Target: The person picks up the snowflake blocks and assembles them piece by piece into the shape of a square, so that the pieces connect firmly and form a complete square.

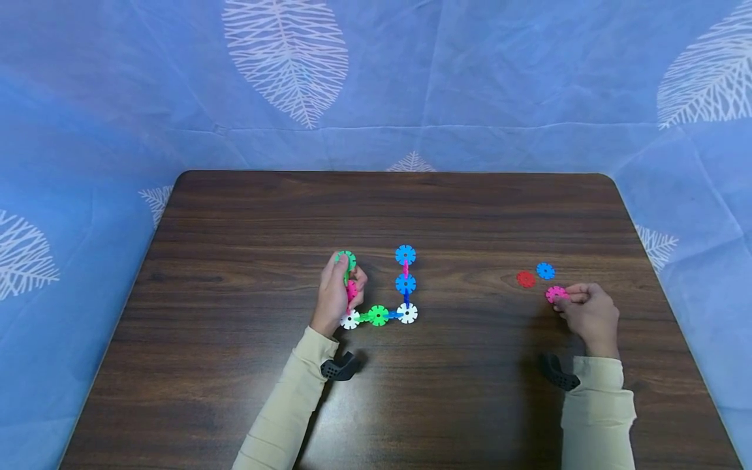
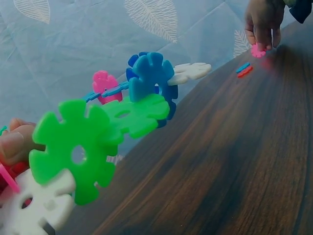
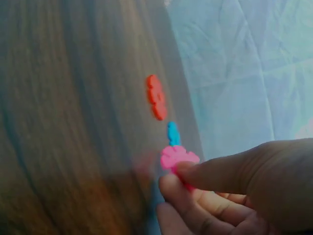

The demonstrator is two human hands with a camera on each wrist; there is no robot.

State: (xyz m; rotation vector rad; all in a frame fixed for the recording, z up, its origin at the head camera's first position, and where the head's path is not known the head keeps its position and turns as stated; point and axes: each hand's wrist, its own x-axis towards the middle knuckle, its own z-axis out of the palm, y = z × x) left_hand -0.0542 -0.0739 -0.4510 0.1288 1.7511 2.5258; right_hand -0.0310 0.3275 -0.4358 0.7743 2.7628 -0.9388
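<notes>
My left hand [image 1: 337, 297] grips the left side of a U-shaped chain of interlocking snowflake discs, near its green disc [image 1: 350, 260] and pink disc [image 1: 352, 290]. A white disc [image 1: 350, 319], a green disc [image 1: 378, 315] and another white disc [image 1: 407, 313] run along the chain's lower side. Two blue discs [image 1: 405, 284] with a pink one between them form its right side. Over at the right, my right hand [image 1: 590, 316] pinches a loose pink disc [image 3: 177, 155] between thumb and fingers. In the left wrist view the chain's green disc [image 2: 73, 152] looms large.
Just beyond the right hand, a red disc [image 1: 525, 279] and a blue disc [image 1: 546, 271] lie loose on the dark wooden table [image 1: 470, 391]. A blue cloth [image 1: 470, 78] with white leaf prints hangs behind the table and at its sides.
</notes>
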